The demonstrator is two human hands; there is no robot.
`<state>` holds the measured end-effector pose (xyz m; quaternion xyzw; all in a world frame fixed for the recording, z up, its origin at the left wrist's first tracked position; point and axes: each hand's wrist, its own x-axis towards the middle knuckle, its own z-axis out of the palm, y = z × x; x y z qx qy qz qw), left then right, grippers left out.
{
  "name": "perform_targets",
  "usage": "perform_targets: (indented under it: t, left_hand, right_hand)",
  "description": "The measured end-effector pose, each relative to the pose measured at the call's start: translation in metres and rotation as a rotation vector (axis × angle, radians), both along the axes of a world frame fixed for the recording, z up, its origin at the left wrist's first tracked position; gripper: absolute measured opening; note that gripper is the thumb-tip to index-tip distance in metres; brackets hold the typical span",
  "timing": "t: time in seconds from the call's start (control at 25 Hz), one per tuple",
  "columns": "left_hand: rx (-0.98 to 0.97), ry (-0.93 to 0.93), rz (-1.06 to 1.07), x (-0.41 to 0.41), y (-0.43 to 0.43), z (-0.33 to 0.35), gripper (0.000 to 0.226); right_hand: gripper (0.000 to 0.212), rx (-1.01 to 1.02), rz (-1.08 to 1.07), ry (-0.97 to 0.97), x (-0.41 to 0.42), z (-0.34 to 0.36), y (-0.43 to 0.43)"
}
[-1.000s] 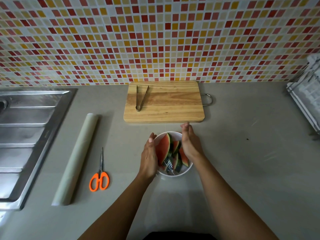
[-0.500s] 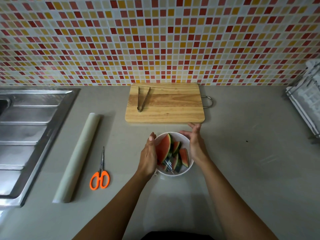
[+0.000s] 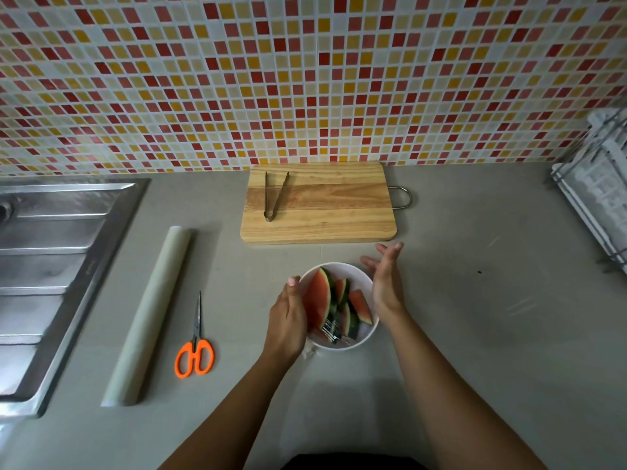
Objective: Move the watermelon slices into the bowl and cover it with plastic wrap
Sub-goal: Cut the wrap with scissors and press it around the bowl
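Upper frame, wall point(image 3: 305, 79): mosaic of red, yellow and cream tiles.
Counter point(image 3: 475, 334): grey, matte; steel sink point(image 3: 51, 266) at left edge, wire rack point(image 3: 600, 184) at right edge.
On counter: wooden cutting board point(image 3: 325, 215) with tongs point(image 3: 273, 198), upper centre; plastic wrap roll point(image 3: 149, 317) and orange scissors point(image 3: 195, 351), left of centre.
Bowl point(image 3: 339, 268): white, lower centre, holds the watermelon slices point(image 3: 319, 300).
Left hand point(image 3: 288, 320): fingers fairly straight, laid against the bowl's left side.
Right hand point(image 3: 385, 283): fingers spread, holding nothing, by the right rim; contact unclear.

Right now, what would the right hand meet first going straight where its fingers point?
Probably the near right corner of the cutting board; the open right hand points at it. Its height is unclear, so it might pass above.
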<state>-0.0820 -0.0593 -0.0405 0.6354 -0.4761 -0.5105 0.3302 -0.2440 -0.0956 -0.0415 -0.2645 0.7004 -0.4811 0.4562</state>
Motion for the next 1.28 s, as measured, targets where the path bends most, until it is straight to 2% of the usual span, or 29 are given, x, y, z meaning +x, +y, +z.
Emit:
perform_targets:
  t: [0.08, 0.16, 0.2, 0.28, 0.36, 0.52, 0.56, 0.64, 0.68, 0.76, 0.96, 1.12, 1.28]
  left_hand:
    - [-0.113, -0.166, 0.059, 0.004, -0.002, 0.001, 0.059]
    - [-0.157, -0.155, 0.065, 0.006, -0.006, 0.003, 0.052]
    - [-0.128, -0.111, 0.026, 0.004, -0.008, 0.004, 0.054]
    - [-0.053, -0.054, -0.049, 0.001, -0.009, 0.006, 0.066]
    - [-0.044, -0.09, -0.044, 0.001, -0.008, 0.007, 0.074]
    - [-0.111, -0.186, 0.006, 0.011, -0.004, 0.007, 0.063]
    - [-0.129, -0.253, 0.012, 0.014, -0.004, 0.006, 0.058]
    - [-0.185, -0.357, 0.015, 0.016, -0.006, 0.002, 0.047]
    - [-0.21, -0.355, 0.0, 0.014, -0.007, -0.001, 0.043]
    - [-0.226, -0.303, -0.053, 0.007, -0.006, -0.008, 0.039]
    - [-0.202, -0.145, 0.032, -0.01, -0.001, -0.023, 0.045]
    - [-0.199, -0.096, 0.069, -0.011, -0.001, -0.027, 0.062]
    - [-0.188, -0.099, 0.078, -0.012, -0.001, -0.028, 0.068]
  right_hand:
    - [0.096, -0.031, -0.012, 0.193, -0.004, 0.004, 0.01]
    - [0.097, -0.036, 0.038, 0.411, -0.001, 0.005, 0.024]
    - [0.1, -0.015, 0.082, 0.459, 0.004, 0.004, 0.029]
    - [0.098, 0.044, 0.177, 0.446, 0.014, 0.001, 0.033]
    - [0.088, 0.017, 0.259, 0.429, 0.017, -0.002, 0.027]
    - [0.074, -0.133, 0.391, 0.346, 0.0, 0.0, 0.004]
    - [0.067, -0.171, 0.47, 0.428, -0.003, 0.001, -0.001]
    - [0.054, -0.228, 0.657, 0.717, -0.002, 0.004, -0.009]
    - [0.05, -0.253, 0.725, 0.839, 0.0, 0.004, -0.011]
    - [0.046, -0.248, 0.794, 0.924, 0.002, 0.004, -0.011]
    - [0.043, -0.219, 0.678, 0.905, 0.006, -0.007, 0.0]
    - [0.059, -0.169, 0.578, 0.98, 0.008, -0.01, -0.001]
    - [0.071, -0.073, 0.53, 1.031, 0.007, -0.013, -0.004]
